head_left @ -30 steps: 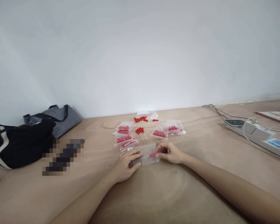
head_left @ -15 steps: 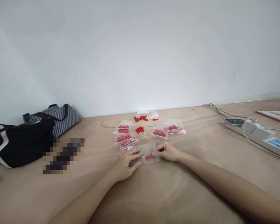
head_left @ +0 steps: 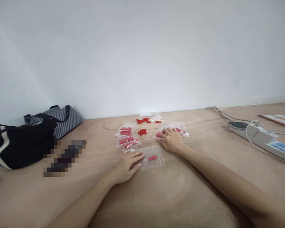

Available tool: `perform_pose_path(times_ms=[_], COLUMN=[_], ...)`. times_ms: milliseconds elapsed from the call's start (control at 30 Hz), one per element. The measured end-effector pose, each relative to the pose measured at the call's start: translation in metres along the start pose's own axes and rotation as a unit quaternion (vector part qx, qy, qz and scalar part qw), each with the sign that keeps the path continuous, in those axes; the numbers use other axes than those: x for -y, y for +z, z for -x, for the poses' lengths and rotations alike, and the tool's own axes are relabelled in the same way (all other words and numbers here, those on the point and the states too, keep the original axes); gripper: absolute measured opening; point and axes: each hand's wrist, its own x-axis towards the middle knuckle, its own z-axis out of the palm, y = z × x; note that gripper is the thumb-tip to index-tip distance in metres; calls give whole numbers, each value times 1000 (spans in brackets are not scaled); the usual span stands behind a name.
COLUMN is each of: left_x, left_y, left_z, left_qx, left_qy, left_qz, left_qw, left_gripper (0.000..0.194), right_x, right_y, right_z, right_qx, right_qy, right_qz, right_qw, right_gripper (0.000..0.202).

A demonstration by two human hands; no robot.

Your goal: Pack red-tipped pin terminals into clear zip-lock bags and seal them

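A clear zip bag point(head_left: 159, 162) lies flat in front of me with one red rubber bulb point(head_left: 152, 157) in it. My left hand point(head_left: 131, 163) rests on the bag's left end, fingers stretched out and thumb apart. Farther off to the right, my right hand point(head_left: 171, 140) lies palm down over a zip bag of red bulbs point(head_left: 159, 134), its fingers spread; its fingertips partly cover the bulbs. Between the hands, behind the flat bag, lie several droppers point(head_left: 143, 134) with red bulbs and thin pale stems.
Filled bags point(head_left: 127, 141) overlap at left. Loose red bulbs point(head_left: 142, 120) and clear bags point(head_left: 149, 115) lie near the wall. On the right are a power strip point(head_left: 263, 142) with cables and a flat board point(head_left: 277, 119). A black bag point(head_left: 30, 145) and blurred dark object point(head_left: 65, 158) are left.
My right hand has left the bulb in the flat bag and moved up and right onto the filled bags. My left hand has barely moved; the bulb now lies uncovered.
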Motion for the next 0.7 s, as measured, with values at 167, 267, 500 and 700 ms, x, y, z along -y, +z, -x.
perform_pose_path(times_ms=[167,267,500,700], left_x=[-2,-1,-1,-2], left_y=[-2,-2,-1,-2], left_z=[0,1,1,2], left_qx=[3,11,5,-1], left_qy=[2,0,-1,4], left_qz=[-1,-10,-9,-3], left_qw=[1000,1000,1000,1000], left_gripper=[35,35,35,34], right_x=[-19,-35,-9,38], right_y=[9,8,-7,21], right_z=[-2,7,-1,-59], right_qx=[62,47,11,52], right_qy=[-27,-11,44,220], right_qz=[87,101,-53,-316], right_qw=[994,994,998,921], right_gripper=[25,23,23,30])
